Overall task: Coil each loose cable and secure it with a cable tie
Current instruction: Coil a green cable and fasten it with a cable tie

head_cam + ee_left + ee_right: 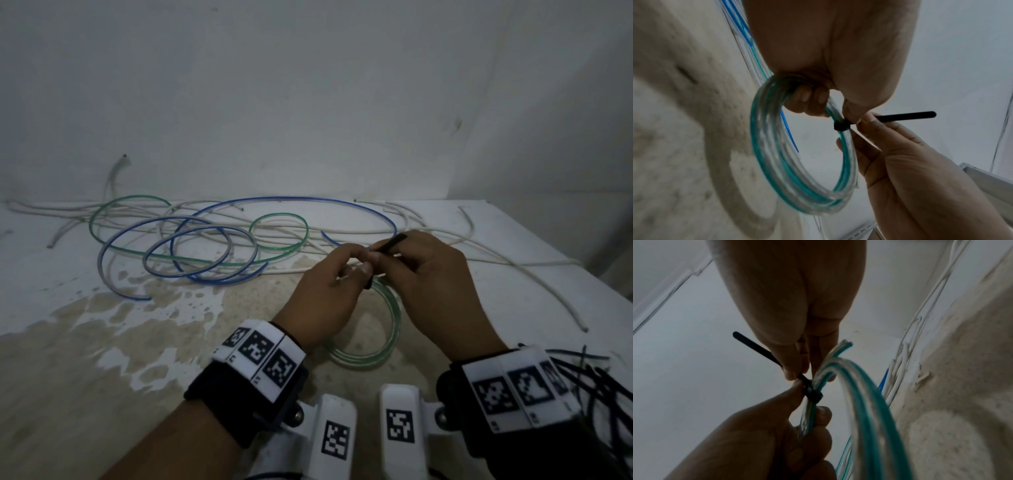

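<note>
A coil of clear-and-green cable [388, 329] hangs just above the stained table, between my two hands. My left hand [356, 263] curls its fingers [809, 100] round the top of the coil [777, 162]. A black cable tie [840, 126] wraps the strands there, its head snug against them. Its tail [906, 115] sticks out sideways. My right hand [383, 253] pinches that tail close to the head, between thumb and fingertips [793, 373]. In the right wrist view the tie [813, 395] sits below the coil's cut ends [842, 345].
Loose blue cable [291, 197], green cable [278, 214] and white cable [534, 263] lie tangled along the back of the table [102, 342], against the wall. A pile of black cable ties [589, 377] lies at the near right. The table's right edge runs close by.
</note>
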Available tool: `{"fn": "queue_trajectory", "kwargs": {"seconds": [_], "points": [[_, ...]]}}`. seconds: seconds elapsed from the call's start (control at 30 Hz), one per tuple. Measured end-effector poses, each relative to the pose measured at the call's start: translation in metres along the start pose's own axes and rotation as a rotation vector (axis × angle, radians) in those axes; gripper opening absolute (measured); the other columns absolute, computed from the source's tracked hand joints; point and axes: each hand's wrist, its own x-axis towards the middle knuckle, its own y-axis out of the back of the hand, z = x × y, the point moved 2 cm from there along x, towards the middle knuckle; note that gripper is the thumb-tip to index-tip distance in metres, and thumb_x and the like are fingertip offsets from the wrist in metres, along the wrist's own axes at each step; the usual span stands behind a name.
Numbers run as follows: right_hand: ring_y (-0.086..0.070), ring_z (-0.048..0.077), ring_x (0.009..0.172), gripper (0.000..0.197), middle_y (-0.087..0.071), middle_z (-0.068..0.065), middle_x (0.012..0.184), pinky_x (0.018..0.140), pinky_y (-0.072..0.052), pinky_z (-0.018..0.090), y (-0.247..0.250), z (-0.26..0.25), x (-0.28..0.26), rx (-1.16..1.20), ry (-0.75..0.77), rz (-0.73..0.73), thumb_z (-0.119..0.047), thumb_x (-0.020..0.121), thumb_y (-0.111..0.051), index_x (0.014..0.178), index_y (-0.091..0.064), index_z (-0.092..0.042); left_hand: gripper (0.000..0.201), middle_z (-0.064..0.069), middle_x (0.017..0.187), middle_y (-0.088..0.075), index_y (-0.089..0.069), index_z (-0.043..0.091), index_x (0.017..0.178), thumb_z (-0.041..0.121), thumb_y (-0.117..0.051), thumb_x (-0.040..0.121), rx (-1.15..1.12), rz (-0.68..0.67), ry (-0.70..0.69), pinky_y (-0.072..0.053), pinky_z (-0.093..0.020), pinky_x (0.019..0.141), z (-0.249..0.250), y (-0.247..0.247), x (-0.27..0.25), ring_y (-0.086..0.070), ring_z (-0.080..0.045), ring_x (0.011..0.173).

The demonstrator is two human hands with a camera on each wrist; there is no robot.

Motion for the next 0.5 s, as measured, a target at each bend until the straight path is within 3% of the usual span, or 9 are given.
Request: {"fn": "queue_trajectory", "kwargs": {"seconds": [0.07,0.13,0.23,0.3,0.37,0.5], "points": [[-0.059,0.008,0.079,0.012,-0.069,0.001,0.079,0.074,-0.045,0.021,0.001,-0.001,0.000,0.017,0.000,0.005,-0.018,0.083,-0.063,0.086,-0.074,-0.014,0.016,0.002,0.079,-0.059,-0.062,0.021,0.107,0.025,-0.052,0.096,0.012,0.000,-0.020,-0.045,-0.026,0.067,0.000,0.000,0.000,-0.056,-0.013,0.070],[-0.058,0.006,0.079,0.011,-0.069,0.001,0.078,0.073,-0.042,0.012,0.001,-0.001,0.000,0.016,0.004,0.002,-0.016,0.082,-0.063,0.086,-0.074,-0.014,0.013,-0.006,0.083,-0.056,-0.062,0.023,0.103,0.027,-0.054,0.094,0.001,-0.002,0.007,-0.041,-0.029,0.063,-0.003,0.000,0.001,-0.050,-0.013,0.063],[-0.057,0.004,0.079,0.014,-0.068,-0.001,0.077,0.072,-0.039,0.005,0.002,-0.001,0.000,0.004,0.013,0.012,-0.018,0.082,-0.061,0.085,-0.074,-0.014,0.010,0.016,0.074,-0.054,-0.063,0.024,0.100,0.026,-0.056,0.093,-0.001,0.009,0.013,-0.039,-0.020,0.063,-0.005,0.002,0.001,-0.046,-0.002,0.063],[-0.057,0.003,0.079,0.014,-0.068,-0.002,0.076,0.072,-0.038,0.003,0.003,-0.001,0.000,-0.017,0.031,0.021,-0.018,0.082,-0.061,0.084,-0.074,-0.014,0.011,0.020,0.072,-0.054,-0.064,0.025,0.101,0.026,-0.057,0.092,0.040,0.022,-0.013,-0.039,-0.017,0.064,-0.007,0.003,0.001,-0.047,-0.003,0.069],[-0.056,0.003,0.077,0.012,-0.068,-0.001,0.075,0.072,-0.037,0.003,0.003,-0.003,0.000,-0.063,0.078,0.033,-0.016,0.083,-0.062,0.083,-0.074,-0.013,0.014,0.014,0.075,-0.051,-0.064,0.025,0.105,0.027,-0.057,0.093,0.086,0.024,-0.030,-0.037,-0.016,0.063,-0.010,0.004,0.002,-0.047,-0.003,0.071],[-0.055,0.006,0.071,0.015,-0.066,0.000,0.072,0.068,-0.037,0.006,0.001,-0.010,-0.002,-0.076,0.133,0.060,-0.016,0.085,-0.061,0.080,-0.073,-0.009,0.009,0.008,0.070,-0.046,-0.061,0.031,0.099,0.025,-0.057,0.093,0.123,0.050,-0.070,-0.032,-0.014,0.054,-0.007,0.007,0.004,-0.044,0.001,0.057]]}}
